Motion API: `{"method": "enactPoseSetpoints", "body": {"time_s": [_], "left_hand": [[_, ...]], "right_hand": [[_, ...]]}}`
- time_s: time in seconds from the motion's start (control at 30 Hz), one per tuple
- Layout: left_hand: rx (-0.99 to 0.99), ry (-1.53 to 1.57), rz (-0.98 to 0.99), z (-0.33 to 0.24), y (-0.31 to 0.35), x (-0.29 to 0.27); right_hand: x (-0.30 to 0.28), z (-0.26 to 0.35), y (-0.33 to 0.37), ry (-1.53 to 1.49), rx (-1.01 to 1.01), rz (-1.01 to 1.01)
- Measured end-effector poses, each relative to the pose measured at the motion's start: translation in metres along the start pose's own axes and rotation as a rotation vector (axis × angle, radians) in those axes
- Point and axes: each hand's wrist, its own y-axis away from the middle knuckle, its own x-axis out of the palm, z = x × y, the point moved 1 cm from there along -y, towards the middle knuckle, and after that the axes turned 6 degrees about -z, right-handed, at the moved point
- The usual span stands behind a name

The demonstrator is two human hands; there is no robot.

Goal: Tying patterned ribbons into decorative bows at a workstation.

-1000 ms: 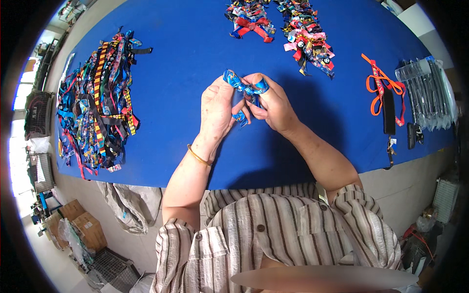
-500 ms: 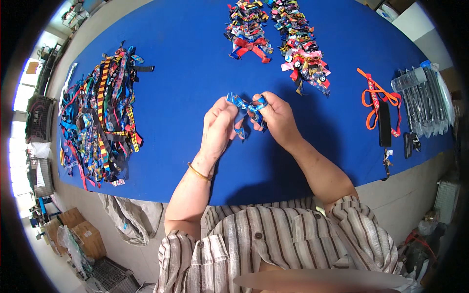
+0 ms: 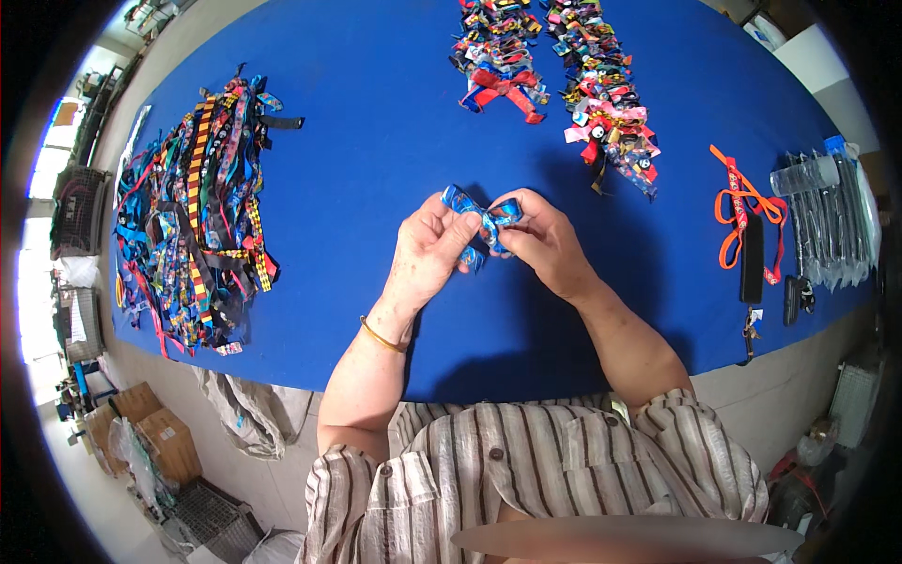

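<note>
A blue patterned ribbon bow (image 3: 489, 224) is held above the middle of the blue-covered table (image 3: 357, 169). My left hand (image 3: 428, 246) is closed on the bow's left side, its thumb lying toward the knot. From the other side, my right hand (image 3: 556, 246) pinches the right loop between thumb and fingers. Both loops stand out to the sides, and a ribbon tail hangs down between my hands. Part of the bow is hidden behind my fingers.
Patterned straps (image 3: 202, 216) lie heaped on the left. Two long rows of colourful ribbon bows, a left row (image 3: 498, 47) and a right row (image 3: 601, 85), run across the far side. To the right are an orange-and-red strap (image 3: 738, 202), a black case (image 3: 753, 258) and plastic-wrapped packs (image 3: 832, 221).
The bow has taken a clearer shape, its loops spread to the sides with the knot showing. My right fingers have shifted on the right loop, and the view has moved slightly.
</note>
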Motion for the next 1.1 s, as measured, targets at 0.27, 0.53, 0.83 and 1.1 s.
{"method": "enactPoseSetpoints", "body": {"time_s": [0.27, 0.53, 0.83, 1.1], "left_hand": [[0.339, -0.288, -0.283, -0.003, 0.001, 0.002], [0.574, -0.538, -0.207, -0.012, 0.011, 0.015], [0.153, -0.056, -0.075, -0.008, 0.012, 0.004], [0.101, 0.153, -0.030, -0.013, 0.007, -0.002]], "right_hand": [[0.004, 0.008, 0.001, 0.069, 0.014, -0.225], [0.004, -0.001, 0.005, 0.221, -0.091, -0.240], [0.008, 0.021, 0.011, 0.068, -0.114, -0.009], [-0.009, 0.039, 0.009, 0.434, -0.341, -0.239]]}}
